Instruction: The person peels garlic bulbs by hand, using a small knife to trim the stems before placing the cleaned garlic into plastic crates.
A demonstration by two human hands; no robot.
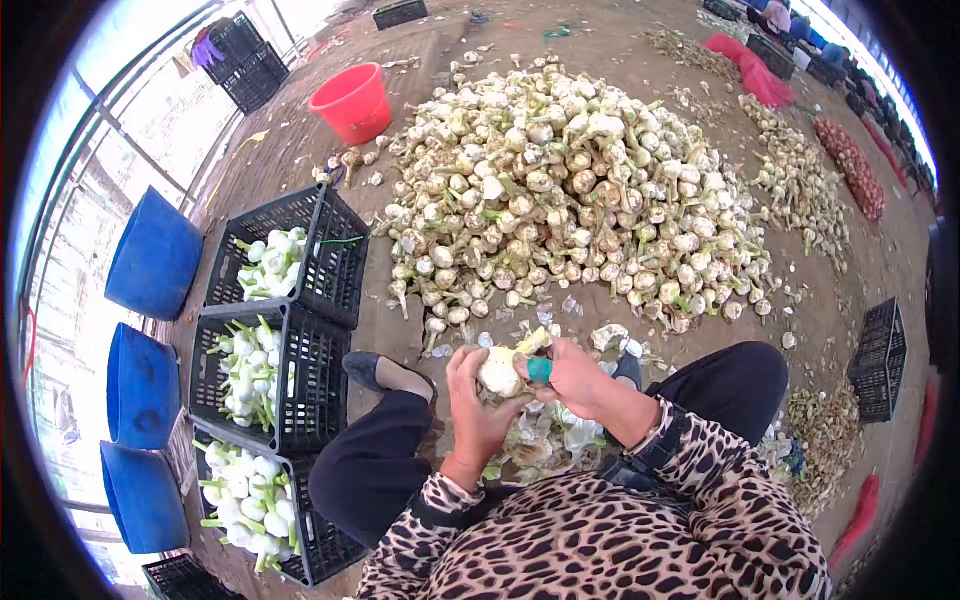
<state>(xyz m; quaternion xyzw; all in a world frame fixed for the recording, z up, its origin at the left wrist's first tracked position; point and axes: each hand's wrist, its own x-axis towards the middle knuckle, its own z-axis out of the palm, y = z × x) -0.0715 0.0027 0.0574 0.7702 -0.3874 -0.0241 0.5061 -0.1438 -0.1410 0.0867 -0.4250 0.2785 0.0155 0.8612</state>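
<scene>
My left hand (478,405) is wrapped round a whitish garlic bulb (499,373) above my lap. My right hand (572,378), with a green band on a finger, is closed at the bulb's upper right side, pinching yellowish outer skin (533,341). Whether it also holds a tool cannot be made out. Loose peeled skins (545,440) lie on the ground between my legs. Just beyond my hands rises a large heap of unpeeled garlic bulbs (580,190).
Three black crates (327,255) of cleaned garlic stand at my left, beside blue tubs (144,385). A red bucket (352,103) is behind the heap's left edge. An upright black crate (878,360) stands at right. People (775,15) sit far back right.
</scene>
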